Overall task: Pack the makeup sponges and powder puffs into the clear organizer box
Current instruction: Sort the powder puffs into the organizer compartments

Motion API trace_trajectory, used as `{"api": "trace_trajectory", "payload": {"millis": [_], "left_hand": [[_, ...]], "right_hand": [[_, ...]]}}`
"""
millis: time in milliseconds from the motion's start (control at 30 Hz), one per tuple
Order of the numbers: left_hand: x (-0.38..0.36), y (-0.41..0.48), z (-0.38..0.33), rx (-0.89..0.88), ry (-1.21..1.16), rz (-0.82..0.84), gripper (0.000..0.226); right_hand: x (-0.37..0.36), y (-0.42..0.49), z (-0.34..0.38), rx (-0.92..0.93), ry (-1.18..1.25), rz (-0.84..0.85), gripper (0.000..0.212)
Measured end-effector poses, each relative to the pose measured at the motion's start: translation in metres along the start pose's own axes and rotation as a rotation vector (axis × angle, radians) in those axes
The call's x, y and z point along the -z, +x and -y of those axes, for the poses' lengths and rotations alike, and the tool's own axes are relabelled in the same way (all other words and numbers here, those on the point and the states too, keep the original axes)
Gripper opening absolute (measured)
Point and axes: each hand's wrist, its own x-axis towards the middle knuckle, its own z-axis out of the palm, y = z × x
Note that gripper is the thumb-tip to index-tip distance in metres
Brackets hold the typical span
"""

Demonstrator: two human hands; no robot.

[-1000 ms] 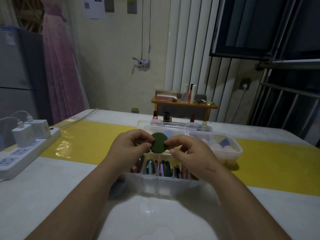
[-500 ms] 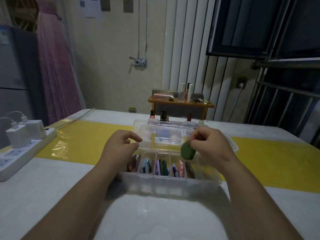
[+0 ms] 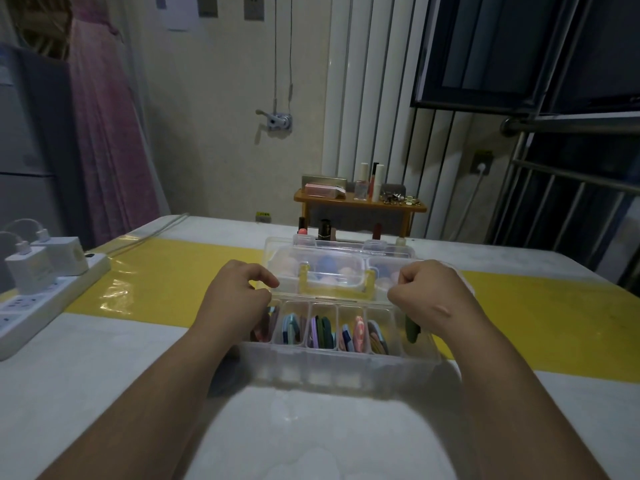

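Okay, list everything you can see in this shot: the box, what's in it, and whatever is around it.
clear organizer box: one, clear, middle of table, open
lid: one, clear with yellow handle, raised behind the compartments
powder puffs: several, mixed colours, on edge in the compartments
lone green puff: one, dark green, rightmost compartment
sponges: several, pink and blue, seen through the lid
table: one, white
runner: one, yellow, across the table
power strip: one, white, table's left edge
chargers: two, white, plugged into the strip
wooden shelf: one, brown, beyond the table, holding cosmetics
left hand: curled at the lid's left edge, grip unclear
right hand: curled at the lid's right edge, grip unclear
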Motion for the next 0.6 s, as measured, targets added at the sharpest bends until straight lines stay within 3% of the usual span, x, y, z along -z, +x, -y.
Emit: {"api": "trace_trajectory", "payload": {"millis": [233, 600], "left_hand": [[0.0008, -0.001, -0.0003, -0.004, 0.004, -0.003, 0.023], [0.0006, -0.001, -0.0006, -0.017, 0.015, -0.003, 0.024]], "right_hand": [[-0.0021, 0.0005, -0.0032, -0.042, -0.109, 0.168, 0.011], [-0.0023, 0.0016, -0.0058, -0.046, -0.221, 0.223, 0.003]]}}
